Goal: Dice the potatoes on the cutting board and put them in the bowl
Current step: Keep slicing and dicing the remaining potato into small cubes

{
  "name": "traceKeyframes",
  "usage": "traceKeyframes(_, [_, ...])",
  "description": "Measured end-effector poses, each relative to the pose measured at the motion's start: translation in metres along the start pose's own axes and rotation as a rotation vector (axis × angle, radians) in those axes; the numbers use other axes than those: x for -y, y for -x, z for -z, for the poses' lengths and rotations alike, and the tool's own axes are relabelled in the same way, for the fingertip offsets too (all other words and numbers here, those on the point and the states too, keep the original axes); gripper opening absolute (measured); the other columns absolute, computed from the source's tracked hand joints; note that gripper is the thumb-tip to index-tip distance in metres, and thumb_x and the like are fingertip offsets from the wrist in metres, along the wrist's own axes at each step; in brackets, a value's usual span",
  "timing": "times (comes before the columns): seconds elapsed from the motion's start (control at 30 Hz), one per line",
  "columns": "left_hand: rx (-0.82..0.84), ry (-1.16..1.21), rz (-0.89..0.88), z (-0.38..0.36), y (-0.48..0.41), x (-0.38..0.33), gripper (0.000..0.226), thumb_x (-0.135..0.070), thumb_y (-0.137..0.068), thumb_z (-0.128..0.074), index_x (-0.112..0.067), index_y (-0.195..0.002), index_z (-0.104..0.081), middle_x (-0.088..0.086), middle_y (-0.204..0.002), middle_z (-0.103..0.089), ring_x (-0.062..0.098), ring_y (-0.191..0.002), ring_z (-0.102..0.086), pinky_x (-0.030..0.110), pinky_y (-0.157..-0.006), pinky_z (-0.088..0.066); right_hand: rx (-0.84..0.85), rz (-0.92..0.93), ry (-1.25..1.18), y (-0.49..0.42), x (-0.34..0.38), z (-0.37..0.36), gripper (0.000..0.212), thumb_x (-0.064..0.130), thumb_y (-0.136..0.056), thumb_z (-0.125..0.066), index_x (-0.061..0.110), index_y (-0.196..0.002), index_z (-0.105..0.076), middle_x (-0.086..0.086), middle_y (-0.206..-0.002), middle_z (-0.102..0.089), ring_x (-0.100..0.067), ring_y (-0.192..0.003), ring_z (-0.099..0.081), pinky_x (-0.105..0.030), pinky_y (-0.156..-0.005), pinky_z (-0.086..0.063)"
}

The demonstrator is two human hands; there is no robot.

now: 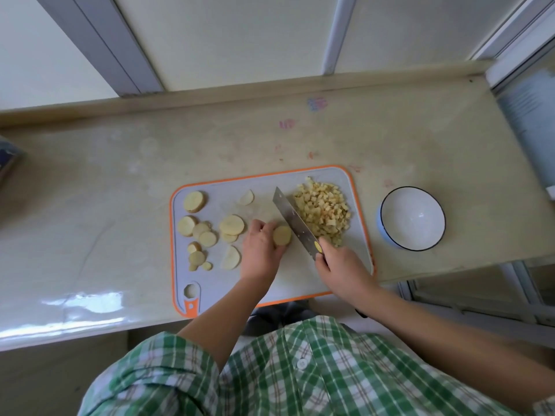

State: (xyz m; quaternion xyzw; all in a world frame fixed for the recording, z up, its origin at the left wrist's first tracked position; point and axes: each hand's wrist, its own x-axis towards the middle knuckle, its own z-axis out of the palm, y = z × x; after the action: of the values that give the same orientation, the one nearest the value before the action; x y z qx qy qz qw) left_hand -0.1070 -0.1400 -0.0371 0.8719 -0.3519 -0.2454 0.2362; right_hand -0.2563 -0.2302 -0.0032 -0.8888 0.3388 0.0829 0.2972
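Observation:
A grey cutting board with an orange rim lies on the counter. Several round potato slices are spread over its left half. A pile of diced potato sits at its right end. My left hand holds a stack of potato slices at the board's middle. My right hand grips the handle of a cleaver, whose blade lies just right of that stack, between it and the dice. A white bowl with a dark rim stands empty to the right of the board.
The beige counter runs left from the board, with a glossy front edge. Its right end stops just past the bowl. A dark object shows at the far left edge. A low ledge and window frames lie behind.

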Motion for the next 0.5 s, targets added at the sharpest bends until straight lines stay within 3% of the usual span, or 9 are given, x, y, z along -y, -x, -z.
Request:
traceKeyframes(0.17, [-0.054, -0.005, -0.046, 0.002, 0.003, 0.001, 0.042, -0.024, -0.08, -0.074, -0.015, -0.12, -0.064, 0.006, -0.102, -0.051, 0.027, -0.081, -0.057, 0.031, -0.073, -0.042, 0.017, -0.005, -0.006, -0.002, 0.008, 0.009, 0.014, 0.013, -0.096, -0.041, 0.014, -0.084, -0.036, 0.0, -0.055, -0.035, -0.013, -0.048, -0.033, -0.033, -0.046, -0.021])
traceKeyframes(0.5, [-0.009, -0.055, -0.056, 0.002, -0.004, -0.002, 0.029, -0.016, -0.078, -0.076, -0.002, -0.104, -0.069, 0.011, -0.093, -0.056, 0.033, -0.082, -0.056, 0.039, -0.072, -0.044, 0.117, -0.063, 0.025, -0.005, 0.023, 0.012, 0.012, 0.013, -0.096, -0.038, 0.013, -0.086, -0.034, 0.001, -0.065, -0.037, -0.011, -0.055, -0.034, -0.026, -0.047, -0.019])
